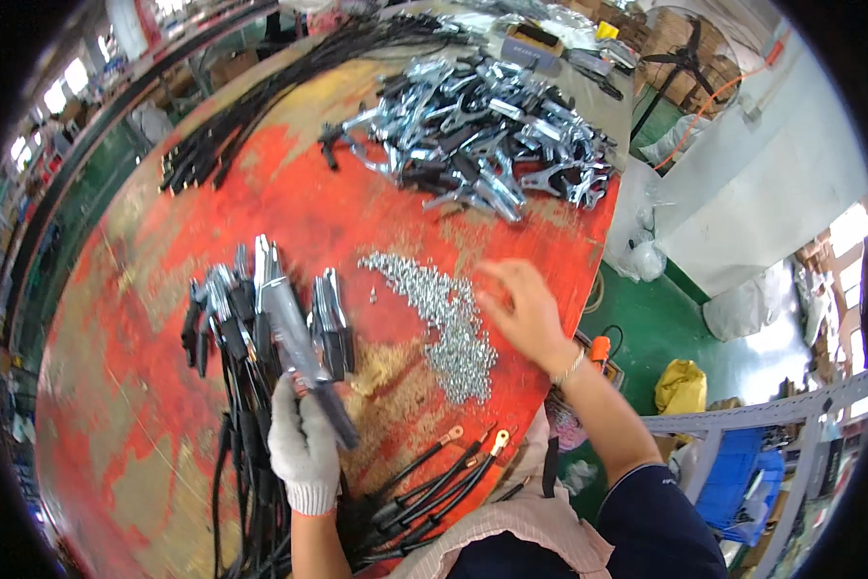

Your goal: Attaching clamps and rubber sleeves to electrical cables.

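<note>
My left hand [303,446], in a white knit glove, is closed on a silver metal clamp [291,323] with dark grips. The clamp tilts up and left from my fingers and is slightly blurred. My bare right hand [528,314] is just right of a loose pile of small silver screws [443,323], its fingers apart and a little smeared, with nothing visible in them. Left of the held clamp lie several clamps [223,294] joined to black cables [246,444]. A smaller group of clamps [330,328] rests between that clamp and the screws.
A large heap of silver and black clamps [492,135] covers the far part of the worn red table [135,386]. Black cables [250,96] stretch across its far left. Cables with copper ring lugs [499,441] lie at the near edge. A cardboard box [532,48] stands behind the heap.
</note>
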Tool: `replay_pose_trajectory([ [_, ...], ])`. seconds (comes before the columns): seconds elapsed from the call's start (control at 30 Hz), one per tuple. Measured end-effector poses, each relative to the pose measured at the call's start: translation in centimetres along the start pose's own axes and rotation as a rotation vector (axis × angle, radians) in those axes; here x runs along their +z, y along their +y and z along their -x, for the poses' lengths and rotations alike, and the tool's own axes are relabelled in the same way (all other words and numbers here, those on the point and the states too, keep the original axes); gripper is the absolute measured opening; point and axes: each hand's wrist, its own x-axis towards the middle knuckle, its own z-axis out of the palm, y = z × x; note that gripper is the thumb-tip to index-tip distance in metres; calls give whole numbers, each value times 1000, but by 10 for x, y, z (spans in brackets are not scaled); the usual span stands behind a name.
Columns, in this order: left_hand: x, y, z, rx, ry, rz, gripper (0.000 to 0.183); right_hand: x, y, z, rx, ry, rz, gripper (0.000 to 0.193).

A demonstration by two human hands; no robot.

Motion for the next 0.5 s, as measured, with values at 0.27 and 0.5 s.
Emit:
replay_pose_trajectory([
  [0.27,-10,8,-22,-130,-65,-1253,45,38,115,-90,269,-38,276,45],
  [0.5,-4,35,25,400,89,-1082,23,12,166,-104,88,133,380,29],
])
